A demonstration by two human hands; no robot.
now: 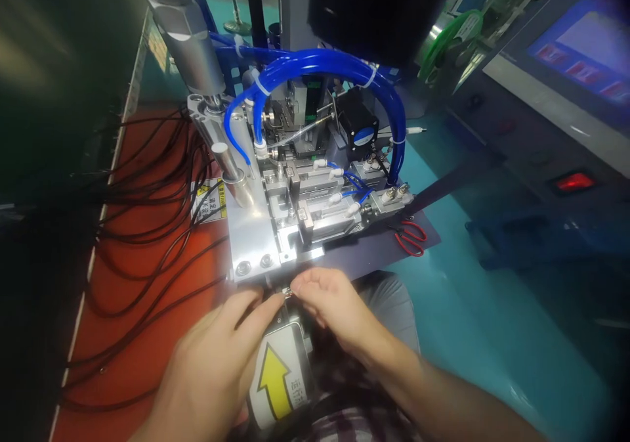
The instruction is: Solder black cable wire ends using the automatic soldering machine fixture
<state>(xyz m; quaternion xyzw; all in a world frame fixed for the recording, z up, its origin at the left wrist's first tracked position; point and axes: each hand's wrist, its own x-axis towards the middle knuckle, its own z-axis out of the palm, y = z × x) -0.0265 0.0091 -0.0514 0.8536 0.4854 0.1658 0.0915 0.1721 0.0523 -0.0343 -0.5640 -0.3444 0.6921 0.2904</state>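
Both hands meet at the front edge of a metal machine fixture [260,245]. My right hand [331,301] has its thumb and forefinger pinched on a small shiny metal piece [288,292], too small to name. From the left, my left hand [211,350] reaches in with thumb and forefinger curled towards that same piece; whatever its fingertips hold is hidden. Just below the fingers is a white label with a yellow arrow [274,379], on a housing close to my body. Slides with black blocks [305,222] sit on the fixture beyond my right hand.
Thick blue air tubes [319,64] arch over the fixture. Black cables [147,225] trail across the orange surface at left. Red-handled scissors [411,238] lie to the right of the slides. A control panel with a lit screen [585,54] and a red switch [575,181] stands at right.
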